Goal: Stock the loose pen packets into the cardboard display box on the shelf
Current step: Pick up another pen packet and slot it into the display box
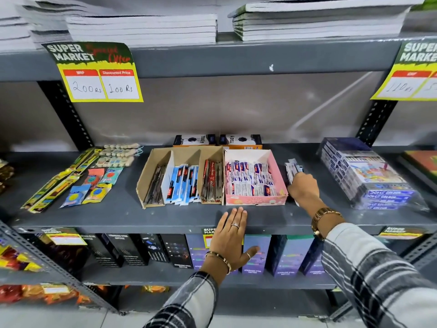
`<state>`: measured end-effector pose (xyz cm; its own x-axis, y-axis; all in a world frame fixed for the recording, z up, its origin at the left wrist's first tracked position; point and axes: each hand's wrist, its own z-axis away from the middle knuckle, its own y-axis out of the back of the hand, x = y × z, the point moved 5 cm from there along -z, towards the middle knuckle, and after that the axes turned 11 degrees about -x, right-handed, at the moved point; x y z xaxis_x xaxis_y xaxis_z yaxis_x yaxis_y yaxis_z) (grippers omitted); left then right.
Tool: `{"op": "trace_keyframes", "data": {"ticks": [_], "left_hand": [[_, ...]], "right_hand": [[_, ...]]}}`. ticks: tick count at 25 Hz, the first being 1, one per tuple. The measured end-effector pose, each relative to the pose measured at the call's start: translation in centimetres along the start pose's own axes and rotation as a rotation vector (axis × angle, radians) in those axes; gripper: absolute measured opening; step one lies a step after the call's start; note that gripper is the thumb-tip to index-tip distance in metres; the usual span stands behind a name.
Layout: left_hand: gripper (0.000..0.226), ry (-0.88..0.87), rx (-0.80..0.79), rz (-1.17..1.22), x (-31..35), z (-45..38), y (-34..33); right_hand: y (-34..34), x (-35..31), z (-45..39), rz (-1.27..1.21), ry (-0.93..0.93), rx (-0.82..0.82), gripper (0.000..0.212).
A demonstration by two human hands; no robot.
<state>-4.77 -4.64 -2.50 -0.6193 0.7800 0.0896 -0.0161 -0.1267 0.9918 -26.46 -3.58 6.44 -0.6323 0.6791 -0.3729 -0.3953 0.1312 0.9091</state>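
Note:
A pink cardboard display box (257,200) stands on the grey shelf, holding rows of white and blue pen packets (250,177). Just right of it lies a small stack of loose pen packets (292,168). My right hand (303,188) rests on the near end of that stack, fingers curled over it; the grip itself is hidden. My left hand (230,235) lies flat and open on the shelf's front edge, below the pink box, holding nothing.
A brown divided cardboard box (151,171) with other pen packets sits left of the pink box. Two small boxes (217,140) stand behind. Wrapped colour-pen boxes (369,176) lie at right, erasers and pencil packs (94,178) at left. Price cards hang from the shelf above.

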Motion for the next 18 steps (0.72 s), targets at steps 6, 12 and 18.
{"op": "trace_keyframes", "data": {"ticks": [6,12,18], "left_hand": [[0.092,-0.016,-0.045,0.045,0.1,0.0,-0.3],[0.096,0.009,-0.060,0.016,0.1,0.2,-0.2],[0.098,0.024,-0.097,-0.059,0.3,0.5,0.2]], "right_hand": [[0.3,1.1,-0.1,-0.140,-0.060,0.055,0.030],[1.5,1.6,0.6,-0.353,-0.107,0.157,0.029],[3.3,-0.1,1.7,-0.538,-0.014,0.224,0.025]]}}
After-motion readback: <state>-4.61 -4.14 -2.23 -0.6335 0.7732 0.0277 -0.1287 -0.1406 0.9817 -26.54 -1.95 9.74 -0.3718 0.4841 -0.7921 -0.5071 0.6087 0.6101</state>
